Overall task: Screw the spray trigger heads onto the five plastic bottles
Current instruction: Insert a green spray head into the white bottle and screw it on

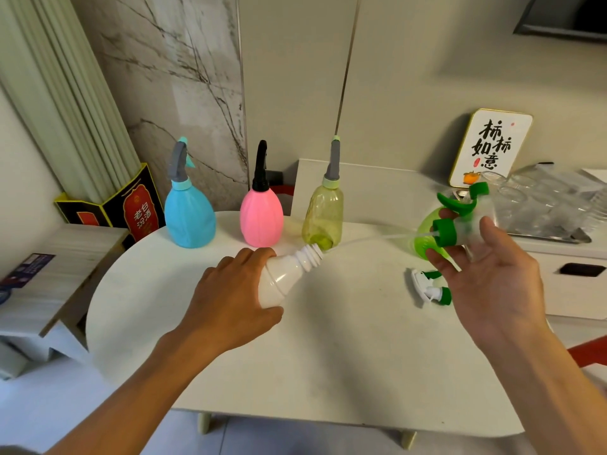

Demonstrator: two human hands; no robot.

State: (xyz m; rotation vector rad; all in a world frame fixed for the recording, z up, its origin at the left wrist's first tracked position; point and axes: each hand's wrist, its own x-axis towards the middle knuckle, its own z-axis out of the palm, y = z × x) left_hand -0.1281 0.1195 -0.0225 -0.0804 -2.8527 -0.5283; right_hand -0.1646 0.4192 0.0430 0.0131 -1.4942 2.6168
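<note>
My left hand (230, 290) grips a white bottle (285, 274), tilted so that its bare threaded neck points right. My right hand (486, 274) holds up a green and clear trigger head (456, 221). Its thin dip tube (371, 239) reaches left towards the white bottle's neck, with the tip just outside it. Behind my right fingers stands a bright green bottle (423, 239), partly hidden. A white and green trigger head (428, 287) lies loose on the white table (345, 356). At the back stand a blue bottle (189, 215), a pink bottle (261, 216) and a yellow-green bottle (323, 215), each with a head on.
A sign with black characters (489, 146) leans on the wall at the right. A metal tray of clear glasses (551, 208) sits beside it. A dark printed box (131, 205) stands at the back left, with a low shelf (49, 277) below it.
</note>
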